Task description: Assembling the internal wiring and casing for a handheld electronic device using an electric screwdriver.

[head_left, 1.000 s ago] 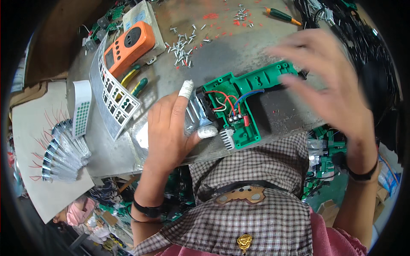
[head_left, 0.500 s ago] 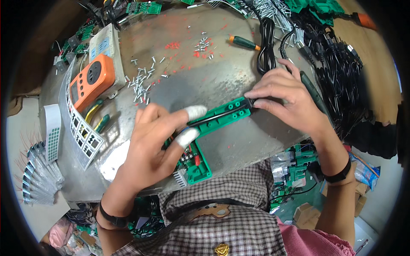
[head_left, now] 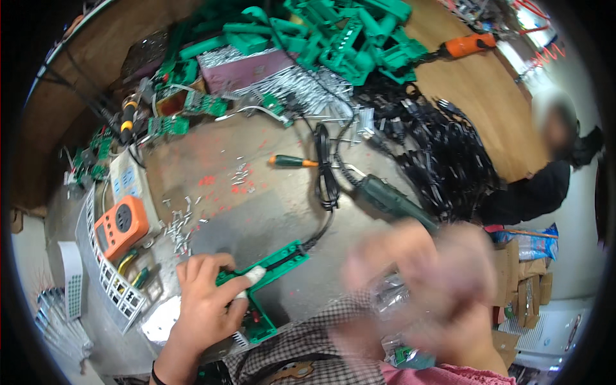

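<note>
Green plastic is pinned by the left hand (head_left: 208, 298), whose white-wrapped fingertips are pressed together over the housing (head_left: 264, 332) at its bend. The right hand (head_left: 436, 276) is only a blur; whether anything is held in it cannot be told. The housing is laid open side up on the table, lower centre-left of the frame, its handle angled toward the middle. It should be light and stiff, a little slick, with the wires inside the part most easily damaged; it is best gripped by the outer walls. A black cord (head_left: 327, 173) is seated in the handle, and a tug on its springy bundle could lift it out.

The table (head_left: 256, 183) is grey, worn and scuffed, with screws (head_left: 181, 228) and red bits scattered left of centre. An orange meter (head_left: 122, 224) is set at left, a screwdriver (head_left: 292, 162) near the centre. Green shells (head_left: 359, 32) are heaped at the top, black cords (head_left: 443, 147) at upper right. Cartons (head_left: 529, 295) are stacked at lower right.
</note>
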`<state>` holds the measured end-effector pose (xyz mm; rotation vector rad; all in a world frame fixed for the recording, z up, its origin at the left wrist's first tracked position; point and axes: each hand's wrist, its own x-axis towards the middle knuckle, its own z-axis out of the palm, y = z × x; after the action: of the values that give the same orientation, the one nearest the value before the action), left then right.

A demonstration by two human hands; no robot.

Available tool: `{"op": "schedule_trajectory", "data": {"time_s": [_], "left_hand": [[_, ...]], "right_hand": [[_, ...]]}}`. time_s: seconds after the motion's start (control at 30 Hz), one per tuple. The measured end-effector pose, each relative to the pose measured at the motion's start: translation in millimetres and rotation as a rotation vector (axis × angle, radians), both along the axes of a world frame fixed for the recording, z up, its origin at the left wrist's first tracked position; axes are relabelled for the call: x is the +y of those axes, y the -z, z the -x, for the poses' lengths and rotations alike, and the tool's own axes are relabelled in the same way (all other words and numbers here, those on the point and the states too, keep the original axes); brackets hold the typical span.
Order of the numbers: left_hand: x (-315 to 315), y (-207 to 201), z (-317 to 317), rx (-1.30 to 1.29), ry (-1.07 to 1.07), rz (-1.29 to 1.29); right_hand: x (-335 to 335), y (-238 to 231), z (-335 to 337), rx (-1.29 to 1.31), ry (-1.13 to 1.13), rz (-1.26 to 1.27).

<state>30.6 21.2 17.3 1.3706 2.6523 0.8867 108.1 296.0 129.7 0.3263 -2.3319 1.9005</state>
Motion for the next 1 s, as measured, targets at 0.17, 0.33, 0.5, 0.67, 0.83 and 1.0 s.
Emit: {"op": "schedule_trajectory", "data": {"time_s": [0.17,0.33,0.5,0.67,0.83,1.0], "left_hand": [[-3.6,3.2,-3.2,0.010,-0.005,-0.021],[-1.5,-0.2,-1.8,0.012,-0.047,0.003],[-3.5,-0.5,1.5,-0.005,-0.048,0.010],[-0.1,2.1,2.9,-0.004,-0.021,0.002],[-14.9,3.3,-1.0,0.013,-0.077,0.045],[-5.4,-10.2,-1.3,-0.125,-0.059,0.008]], "right_hand": [[-0.3,-1.4,-57.5,0.043,0.084,-0.124],[-3.9,4.6,-4.8,0.078,0.069,-0.195],[17.1,-2.1,19.5,0.108,0.042,-0.230],[92.8,-28.4,50.9,0.189,0.003,-0.286],[120.8,-34.4,166.8,0.280,0.362,-0.471],[263.7,20.3,283.9,-0.190,1.195,-1.063]]}}
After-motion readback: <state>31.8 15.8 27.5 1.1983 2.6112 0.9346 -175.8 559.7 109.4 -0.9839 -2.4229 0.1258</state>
